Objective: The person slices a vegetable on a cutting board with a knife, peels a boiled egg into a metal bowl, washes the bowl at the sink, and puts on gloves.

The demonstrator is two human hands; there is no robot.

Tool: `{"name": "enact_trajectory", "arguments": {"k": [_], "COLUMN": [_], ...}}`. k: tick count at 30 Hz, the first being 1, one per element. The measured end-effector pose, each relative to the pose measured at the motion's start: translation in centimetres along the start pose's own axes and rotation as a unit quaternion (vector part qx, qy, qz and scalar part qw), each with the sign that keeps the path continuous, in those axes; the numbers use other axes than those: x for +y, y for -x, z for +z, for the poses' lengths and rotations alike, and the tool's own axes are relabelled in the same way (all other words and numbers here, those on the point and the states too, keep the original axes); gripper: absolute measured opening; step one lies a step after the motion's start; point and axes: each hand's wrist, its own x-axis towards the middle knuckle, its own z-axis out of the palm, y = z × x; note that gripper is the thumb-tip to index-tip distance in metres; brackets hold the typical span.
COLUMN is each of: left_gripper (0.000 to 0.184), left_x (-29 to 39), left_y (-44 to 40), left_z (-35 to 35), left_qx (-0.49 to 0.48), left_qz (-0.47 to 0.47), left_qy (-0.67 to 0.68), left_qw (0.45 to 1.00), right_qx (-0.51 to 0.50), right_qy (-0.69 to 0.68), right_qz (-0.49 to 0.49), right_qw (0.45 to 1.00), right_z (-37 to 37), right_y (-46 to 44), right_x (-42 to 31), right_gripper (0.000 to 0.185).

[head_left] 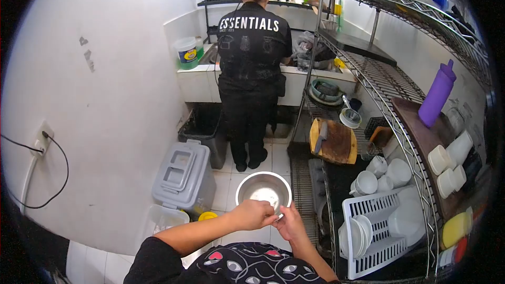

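A round metal bowl [263,176] with a pale rim is just ahead of my body, its open top facing up. My left hand [252,214] is closed at the bowl's near rim, fingers curled and knuckles over the edge. Close beside it, my right hand [291,225] grips the near right rim with thumb and fingers. The fingertips of both hands almost meet. My hands hide part of the near rim, and the bowl's inside looks shiny with a bright reflection.
A person in black [252,63] stands at the sink counter [197,77], back turned. Along the right runs a wire rack [368,68] with a cutting board [344,144], knife [322,135], cups and white dish drainer [386,200]. To the left are a grey lidded bin [184,173] and black bin [215,142].
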Motion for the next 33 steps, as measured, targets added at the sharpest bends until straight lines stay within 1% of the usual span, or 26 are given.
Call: {"name": "enact_trajectory", "arguments": {"k": [7, 8, 10, 13, 14, 19, 22, 25, 28, 30, 31, 32, 33], "left_gripper": [0.025, 0.025, 0.026, 0.027, 0.027, 0.029, 0.03, 0.03, 0.031, 0.028, 0.028, 0.027, 0.025], "left_x": [-0.1, -0.1, -0.3, -0.7, -0.7, -0.4, -1.0, -1.1, -1.2, -1.5, -1.7, -1.8, -1.7], "left_y": [0.0, -0.1, 0.1, 0.1, 0.3, 0.5, 0.6, 0.9, 1.1, 0.8, 0.9, 1.1, 1.2], "left_z": [-0.2, -0.3, -0.2, -0.1, -0.1, -0.2, -0.1, 0.2, -0.1, -0.7, -0.8, -0.8, -1.0], "left_qx": [-0.027, -0.029, -0.018, -0.005, -0.005, 0.019, 0.014, 0.004, -0.023, -0.028, -0.034, -0.04, -0.051], "left_qz": [-0.033, -0.039, -0.035, -0.012, -0.007, -0.021, -0.012, -0.034, -0.053, -0.006, 0.007, 0.023, 0.019], "left_qy": [-0.003, -0.003, 0.0, -0.023, -0.031, -0.032, -0.02, -0.028, 0.008, 0.023, 0.029, 0.034, 0.037], "left_qw": [0.999, 0.999, 0.999, 1.0, 0.999, 0.999, 1.0, 0.999, 0.998, 0.999, 0.999, 0.998, 0.998], "right_qx": [-0.001, 0.011, 0.034, 0.005, -0.031, 0.008, -0.004, 0.004, 0.011, 0.022, 0.004, -0.027, -0.02], "right_qy": [0.021, 0.026, 0.036, 0.017, 0.012, 0.027, 0.034, 0.047, 0.037, 0.023, 0.032, 0.012, 0.012], "right_qz": [0.016, 0.017, 0.019, 0.01, -0.001, 0.013, 0.025, 0.045, 0.042, 0.038, 0.041, 0.041, 0.041], "right_qw": [1.0, 0.999, 0.999, 1.0, 0.999, 1.0, 0.999, 0.998, 0.998, 0.999, 0.999, 0.999, 0.999], "right_z": [-0.2, 0.3, 1.4, 0.2, -0.2, 1.6, 0.8, 0.2, 1.6, 2.3, 1.8, 2.0, 1.9], "right_y": [-0.1, 0.1, 0.5, -0.1, -0.5, 0.4, 0.1, 0.2, 0.3, 0.4, 0.4, 0.5, 0.6], "right_x": [0.5, 0.3, -0.1, 1.0, 1.3, 0.7, 1.4, 1.9, 1.5, 1.6, 1.8, 1.6, 1.8], "right_gripper": [0.044, 0.043, 0.04, 0.039, 0.038, 0.039, 0.049, 0.05, 0.048, 0.048, 0.047, 0.046, 0.046]}}
